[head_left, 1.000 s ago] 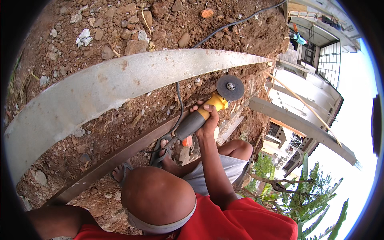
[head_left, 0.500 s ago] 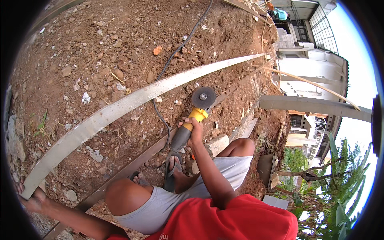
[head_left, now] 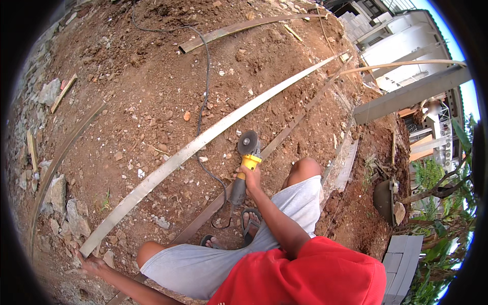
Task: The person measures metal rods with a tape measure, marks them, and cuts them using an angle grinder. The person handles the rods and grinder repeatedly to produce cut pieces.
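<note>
An angle grinder [head_left: 238, 190], yellow and dark grey with a dark round disc [head_left: 247, 142], is in my right hand [head_left: 251, 178]. The fingers wrap round its body, and the disc points away from me. Whether the disc spins cannot be told. My left hand [head_left: 91, 265] grips the near left end of a long, pale metal bar [head_left: 198, 142], which stretches diagonally to the far right. The disc is apart from this bar. A black cord [head_left: 207, 76] runs from the grinder under the bar and off to the far left.
A brown metal bar [head_left: 284, 133] lies beside my sandalled feet. Others lie at the far side [head_left: 239, 31] and left [head_left: 66, 147]. Stones [head_left: 58, 193] and wood strips [head_left: 63, 93] are scattered over rough soil. A grey post [head_left: 406, 96] and stacked grey blocks [head_left: 402, 264] stand right.
The view has shifted, showing more ground at the left and far side. My left hand still holds the pale bar's end, and my right hand keeps the grinder.
</note>
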`<state>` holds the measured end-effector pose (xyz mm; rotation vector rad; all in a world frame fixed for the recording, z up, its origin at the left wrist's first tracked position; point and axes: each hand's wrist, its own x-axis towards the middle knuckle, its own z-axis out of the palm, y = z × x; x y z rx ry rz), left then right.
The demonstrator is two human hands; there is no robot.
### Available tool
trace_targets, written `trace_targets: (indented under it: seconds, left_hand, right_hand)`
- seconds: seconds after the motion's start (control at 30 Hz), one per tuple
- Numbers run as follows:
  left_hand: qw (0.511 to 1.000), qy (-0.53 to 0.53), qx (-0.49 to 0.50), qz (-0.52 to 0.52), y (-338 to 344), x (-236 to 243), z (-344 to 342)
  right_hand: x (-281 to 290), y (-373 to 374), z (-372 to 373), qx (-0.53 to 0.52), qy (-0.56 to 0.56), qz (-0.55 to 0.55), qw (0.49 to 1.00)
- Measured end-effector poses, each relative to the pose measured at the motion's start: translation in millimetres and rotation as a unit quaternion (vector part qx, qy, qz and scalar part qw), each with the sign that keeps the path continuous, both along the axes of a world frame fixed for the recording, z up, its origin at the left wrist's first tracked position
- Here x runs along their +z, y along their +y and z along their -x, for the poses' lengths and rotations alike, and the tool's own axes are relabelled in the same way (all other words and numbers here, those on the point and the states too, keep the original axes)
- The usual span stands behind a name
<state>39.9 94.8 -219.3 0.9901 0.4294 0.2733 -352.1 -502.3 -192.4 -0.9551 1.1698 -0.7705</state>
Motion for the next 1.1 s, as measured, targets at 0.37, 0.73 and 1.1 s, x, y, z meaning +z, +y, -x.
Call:
trace_targets:
  seconds: [0.37, 0.73, 1.1]
  left_hand:
    - [0.996, 0.059, 0.043, -0.047, -2.9, -2.1, -15.4]
    - [0.998, 0.052, 0.038, -0.022, -15.4, 83.2, 2.3]
    - [0.996, 0.063, 0.026, -0.050, 14.2, 38.6, -13.8]
  right_hand:
    - [0.0, 0.3, 1.5, -0.050, -0.025, 0.010, 0.998]
    - [-8.8, -3.8, 5.2, -0.038, -0.005, 0.035, 0.999]
    - [-6.0, -1.6, 0.4, -0.037, -0.028, 0.030, 0.998]
